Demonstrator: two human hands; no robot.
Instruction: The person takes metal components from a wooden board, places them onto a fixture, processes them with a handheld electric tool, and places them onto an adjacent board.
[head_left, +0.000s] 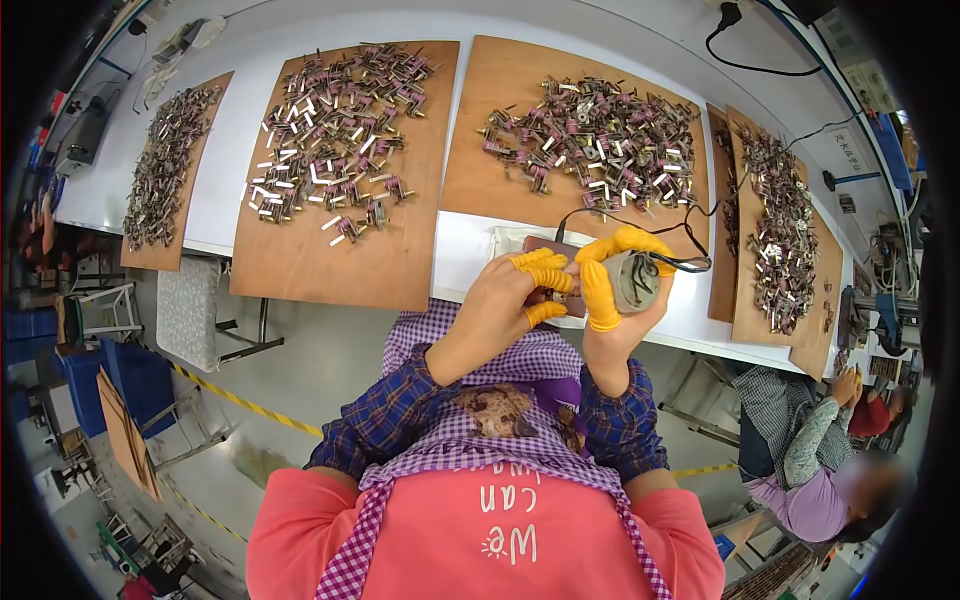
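Yellow finger covers are on the fingertips of both hands. My left hand [525, 290] has its fingers bent together around a small part over a dark reddish-brown block [570, 304]; the part is mostly hidden. Curled around a grey round container [635, 281] is my right hand [615, 310], its thumb and fingers on the container's sides. Thin black wires lie across the container's top. The two hands are close together at the table's front edge. Behind them, many small metal and purple parts [610, 140] lie heaped on a brown board [480, 180].
More heaps of parts lie on boards at the left [340, 260] and right [745, 290]. A black cable [705, 225] runs rightward from my hands. A co-worker [810, 490] sits at the lower right. A grey padded stool [187, 310] stands at the left.
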